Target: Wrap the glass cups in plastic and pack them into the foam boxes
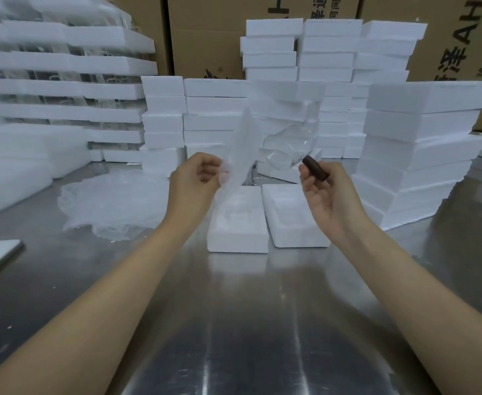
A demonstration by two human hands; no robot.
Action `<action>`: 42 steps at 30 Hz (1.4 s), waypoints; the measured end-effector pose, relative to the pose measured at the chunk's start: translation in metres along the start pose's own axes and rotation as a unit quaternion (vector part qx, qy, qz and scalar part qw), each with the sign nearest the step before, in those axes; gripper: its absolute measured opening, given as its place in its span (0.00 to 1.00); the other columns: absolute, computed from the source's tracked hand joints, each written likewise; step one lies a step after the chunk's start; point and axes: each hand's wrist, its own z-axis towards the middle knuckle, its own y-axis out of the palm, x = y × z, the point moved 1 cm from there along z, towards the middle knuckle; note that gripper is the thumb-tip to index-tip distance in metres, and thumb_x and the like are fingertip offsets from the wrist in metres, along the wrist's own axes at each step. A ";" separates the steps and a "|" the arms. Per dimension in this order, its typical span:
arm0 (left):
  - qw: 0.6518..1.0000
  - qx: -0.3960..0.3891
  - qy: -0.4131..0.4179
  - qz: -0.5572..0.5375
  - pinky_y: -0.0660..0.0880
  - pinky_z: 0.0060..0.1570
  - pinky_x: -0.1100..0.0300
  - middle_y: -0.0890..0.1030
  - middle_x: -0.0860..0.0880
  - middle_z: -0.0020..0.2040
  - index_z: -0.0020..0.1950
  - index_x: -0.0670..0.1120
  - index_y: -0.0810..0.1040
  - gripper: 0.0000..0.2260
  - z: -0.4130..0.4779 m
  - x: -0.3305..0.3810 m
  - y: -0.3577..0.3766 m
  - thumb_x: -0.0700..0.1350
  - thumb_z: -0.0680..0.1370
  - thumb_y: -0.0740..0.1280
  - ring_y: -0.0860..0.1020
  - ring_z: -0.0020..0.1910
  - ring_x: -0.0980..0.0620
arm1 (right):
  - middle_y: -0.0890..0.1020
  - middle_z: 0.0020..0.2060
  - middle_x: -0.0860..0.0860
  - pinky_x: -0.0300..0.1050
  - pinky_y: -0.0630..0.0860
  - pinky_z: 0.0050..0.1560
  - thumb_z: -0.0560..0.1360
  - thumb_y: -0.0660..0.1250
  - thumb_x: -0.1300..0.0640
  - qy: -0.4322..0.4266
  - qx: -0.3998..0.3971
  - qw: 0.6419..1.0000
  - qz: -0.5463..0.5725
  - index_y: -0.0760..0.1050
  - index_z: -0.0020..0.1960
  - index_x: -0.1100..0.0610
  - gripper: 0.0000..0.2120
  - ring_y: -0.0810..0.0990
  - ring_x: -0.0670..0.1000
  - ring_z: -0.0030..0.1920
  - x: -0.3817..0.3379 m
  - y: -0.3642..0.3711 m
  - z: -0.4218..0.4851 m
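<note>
My right hand (324, 192) grips the dark brown handle (315, 168) of a clear glass cup (287, 146), held in the air and tilted to the upper left. My left hand (195, 181) pinches a clear plastic bag (241, 155) that hangs beside the cup's mouth. Below my hands two open foam box halves lie side by side on the steel table: the left half (238, 223) and the right half (294, 218), each with a moulded hollow.
A heap of clear plastic bags (111, 203) lies left of the foam halves. Stacks of white foam boxes (416, 155) rise at the right and across the back, and foam trays with glassware (60, 89) at the left. Cardboard cartons (205, 38) stand behind.
</note>
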 end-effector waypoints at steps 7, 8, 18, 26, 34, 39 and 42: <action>0.999 -0.038 -0.025 0.002 0.73 0.38 0.68 0.81 0.54 0.36 0.42 0.45 0.79 0.09 0.000 -0.005 0.000 0.33 0.77 0.64 0.77 0.34 0.60 | 0.80 0.39 0.62 0.34 0.77 0.36 0.76 0.62 0.66 0.104 -0.034 0.988 0.109 0.73 0.52 0.68 0.07 0.80 0.53 0.36 -0.011 0.007 -0.005; 0.997 -0.030 -0.063 -0.046 0.75 0.38 0.66 0.81 0.52 0.36 0.42 0.43 0.78 0.12 0.002 -0.004 0.000 0.30 0.78 0.60 0.79 0.35 0.57 | 0.80 0.40 0.62 0.34 0.78 0.36 0.75 0.62 0.66 0.114 -0.036 0.986 0.116 0.73 0.52 0.68 0.07 0.80 0.53 0.36 -0.010 0.007 -0.006; 0.773 -0.132 -0.338 -0.521 0.79 0.30 0.61 0.82 0.46 0.33 0.39 0.41 0.84 0.19 0.006 0.005 -0.010 0.42 0.81 0.56 0.82 0.31 0.50 | 0.77 0.40 0.59 0.45 0.79 0.41 0.66 0.60 0.75 0.124 -0.113 0.985 0.042 0.67 0.49 0.59 0.16 0.82 0.55 0.38 -0.005 0.008 -0.009; 0.828 -0.101 -0.389 -0.391 0.76 0.50 0.50 0.80 0.42 0.61 0.67 0.43 0.74 0.40 0.009 -0.013 -0.015 0.73 0.75 0.46 0.80 0.59 0.44 | 0.73 0.34 0.53 0.36 0.70 0.30 0.71 0.74 0.53 0.118 -0.038 0.986 -0.115 0.70 0.53 0.54 0.17 0.72 0.48 0.30 -0.003 0.002 -0.005; 0.947 -0.057 -0.150 0.277 0.66 0.62 0.53 0.50 0.42 0.78 0.76 0.40 0.57 0.32 0.002 -0.012 -0.004 0.38 0.76 0.67 0.59 0.73 0.43 | 0.74 0.46 0.57 0.38 0.78 0.36 0.69 0.75 0.49 0.093 0.006 0.979 -0.182 0.74 0.52 0.61 0.20 0.81 0.51 0.34 -0.006 -0.002 -0.004; 0.926 -0.204 -0.002 0.317 0.67 0.57 0.56 0.75 0.58 0.53 0.55 0.53 0.80 0.18 -0.002 0.002 -0.006 0.57 0.68 0.75 0.72 0.56 0.57 | 0.77 0.50 0.57 0.40 0.81 0.44 0.71 0.73 0.50 0.097 -0.007 0.974 -0.206 0.73 0.55 0.59 0.19 0.84 0.53 0.38 -0.005 -0.001 -0.004; 0.887 -0.270 -0.029 0.374 0.70 0.59 0.58 0.77 0.52 0.53 0.57 0.47 0.81 0.12 -0.002 -0.001 -0.006 0.47 0.74 0.73 0.76 0.55 0.52 | 0.77 0.56 0.61 0.42 0.80 0.51 0.72 0.73 0.52 0.108 -0.031 0.974 -0.196 0.71 0.56 0.56 0.18 0.85 0.56 0.42 -0.005 -0.001 -0.004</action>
